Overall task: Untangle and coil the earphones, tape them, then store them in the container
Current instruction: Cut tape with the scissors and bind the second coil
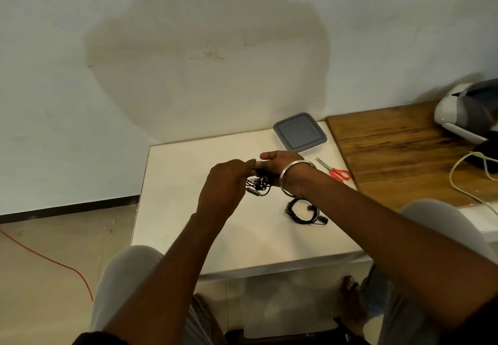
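A white table (188, 209) carried the work, its right edge butted against a wooden table (390, 150) on which sat one white and grey device (469, 112) and one pale cable (458, 180) looping toward the near side. One orange cable (54, 261) ran over the floor off the white table's left edge. At the white table's far right corner stood one container (300, 132), its grey lid on. One pair of scissors (335, 171) with red handles lay against the right edge, just nearer than the container. Two sets of earphones were in view. The coiled earphones (303, 212) lay flat on the table toward the right edge, partly hidden by the right forearm that crossed above them. The tangled earphones (258, 184) hung above the middle of the table between both hands. The left hand (223, 182) had its fingers curled, pinching the black cord at its upper end. The right hand (280, 164), with one metal bangle (285, 180) on the wrist, kept its thumb stretched out on top while its lower fingers curled round the same bundle.
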